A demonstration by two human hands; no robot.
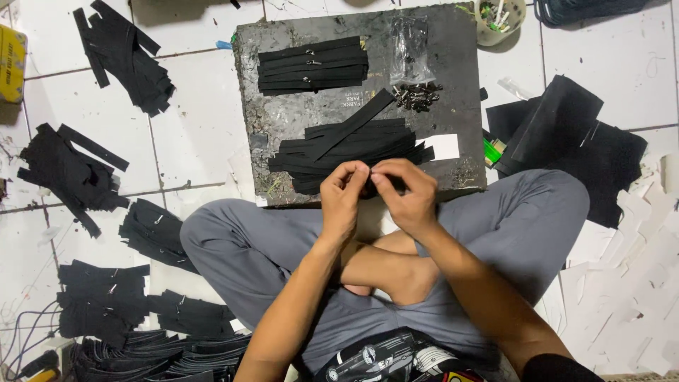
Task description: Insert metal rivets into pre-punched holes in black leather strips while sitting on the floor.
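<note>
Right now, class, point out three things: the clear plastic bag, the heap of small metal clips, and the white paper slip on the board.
clear plastic bag (pixel 409 49), head view, middle of the bag.
metal clips (pixel 417 95), head view, centre of the heap.
white paper slip (pixel 445 146), head view, middle of the slip.

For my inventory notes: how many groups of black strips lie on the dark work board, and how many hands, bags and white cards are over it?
Black strip stacks: 2
Clear plastic bag: 1
White card: 1
Left hand, right hand: 2
Total: 6
</note>
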